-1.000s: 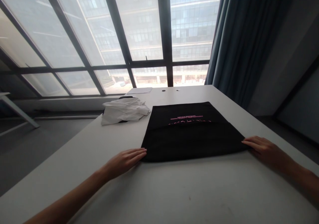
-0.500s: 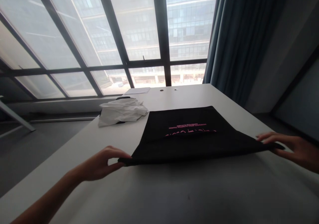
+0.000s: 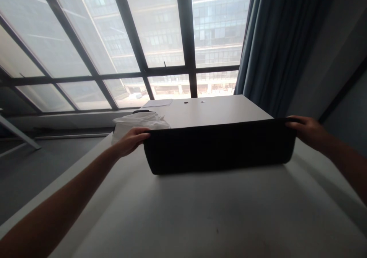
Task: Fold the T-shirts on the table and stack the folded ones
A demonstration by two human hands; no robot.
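Observation:
A black garment with the look of a T-shirt (image 3: 219, 147) is stretched wide between my two hands, its near edge lifted and its lower part down at the table. My left hand (image 3: 132, 140) pinches the raised edge at the left corner. At the right end, my right hand (image 3: 305, 130) grips the same edge between thumb and fingers. The pink print on the garment is hidden from this side. Behind my left hand lies a crumpled white cloth (image 3: 140, 121), partly covered by the black garment.
The white table (image 3: 200, 212) stretches from me toward the windows. On its far left part lies a flat white sheet (image 3: 157, 103). A dark round spot (image 3: 185, 102) and a small white item (image 3: 203, 101) are near the far end. A blue curtain (image 3: 266, 51) hangs at the right.
Both hands have raised the garment's near edge and carried it away from me. The fabric now stands up like a wall, and the pink lettering has gone out of sight.

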